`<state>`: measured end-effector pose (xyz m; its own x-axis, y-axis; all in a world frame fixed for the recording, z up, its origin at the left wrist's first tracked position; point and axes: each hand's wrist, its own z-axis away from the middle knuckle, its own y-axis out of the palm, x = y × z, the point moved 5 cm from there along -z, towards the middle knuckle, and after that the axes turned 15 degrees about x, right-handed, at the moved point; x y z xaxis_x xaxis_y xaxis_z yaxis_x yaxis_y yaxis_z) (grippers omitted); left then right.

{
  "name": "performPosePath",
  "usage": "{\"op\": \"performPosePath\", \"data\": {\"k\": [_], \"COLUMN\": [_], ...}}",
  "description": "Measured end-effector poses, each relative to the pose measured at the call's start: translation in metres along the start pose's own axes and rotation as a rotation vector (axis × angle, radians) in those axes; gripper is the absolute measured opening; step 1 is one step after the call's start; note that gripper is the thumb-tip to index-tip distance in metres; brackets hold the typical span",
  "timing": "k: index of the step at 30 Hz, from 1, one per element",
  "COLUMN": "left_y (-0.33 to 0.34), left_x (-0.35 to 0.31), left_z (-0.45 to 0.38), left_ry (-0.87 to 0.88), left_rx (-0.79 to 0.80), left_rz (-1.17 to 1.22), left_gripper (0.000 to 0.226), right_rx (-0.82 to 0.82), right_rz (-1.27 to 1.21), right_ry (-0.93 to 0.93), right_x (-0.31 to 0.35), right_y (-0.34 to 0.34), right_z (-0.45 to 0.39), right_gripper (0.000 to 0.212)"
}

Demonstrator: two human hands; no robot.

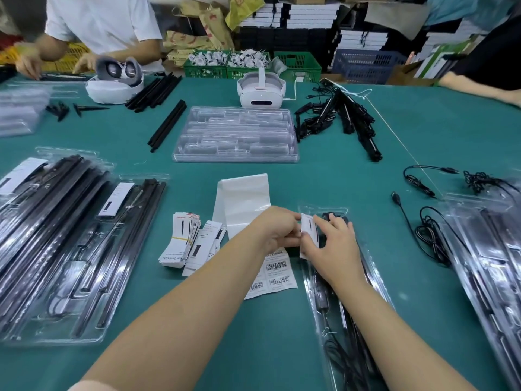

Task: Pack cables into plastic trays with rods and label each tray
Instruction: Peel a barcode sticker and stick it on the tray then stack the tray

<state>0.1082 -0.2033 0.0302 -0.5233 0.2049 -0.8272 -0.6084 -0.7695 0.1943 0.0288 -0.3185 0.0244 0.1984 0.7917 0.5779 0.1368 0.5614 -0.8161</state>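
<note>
On a green table (324, 176), a clear plastic tray (346, 280) packed with black cables and rods lies under my 2 hands. My left hand (277, 231) and right hand (331, 244) both pinch 1 small white label card (308, 231) over the tray's top end.

The counter (324, 179) is showing a matt teal covering, smooth and even. The clear plastic tray (332, 277) under the hands is glinting with glossy highlights, as are the filled trays (70, 249) on the left. The rods (167, 127) are looking like matt black plastic. The label card (308, 230) and barcode sheet (277, 273) are appearing as white paper, the backing strip (242, 201) shining slick.
</note>
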Motion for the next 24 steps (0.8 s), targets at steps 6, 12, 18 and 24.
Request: {"op": "performPosePath", "data": {"k": [6, 12, 18, 24], "left_y": [0.008, 0.009, 0.013, 0.012], "left_x": [-0.001, -0.006, -0.008, -0.011], "left_z": [0.0, -0.001, -0.001, -0.001], "left_ry": [-0.085, -0.084, -0.091, -0.079], "left_rx": [0.033, 0.039, 0.0, -0.057], "left_rz": [0.083, 0.036, -0.065, -0.146], "left_gripper": [0.01, 0.023, 0.008, 0.015], "right_rx": [-0.041, -0.014, -0.01, -0.024], "right_rz": [0.008, 0.021, -0.154, -0.051], "right_ry": [-0.013, -0.016, -0.008, 0.001], "right_x": [0.002, 0.002, 0.0, -0.001], "right_y": [-0.002, -0.001, -0.006, -0.004], "right_z": [0.003, 0.001, 0.003, 0.002], "right_gripper": [0.052, 0.053, 0.059, 0.04]}}
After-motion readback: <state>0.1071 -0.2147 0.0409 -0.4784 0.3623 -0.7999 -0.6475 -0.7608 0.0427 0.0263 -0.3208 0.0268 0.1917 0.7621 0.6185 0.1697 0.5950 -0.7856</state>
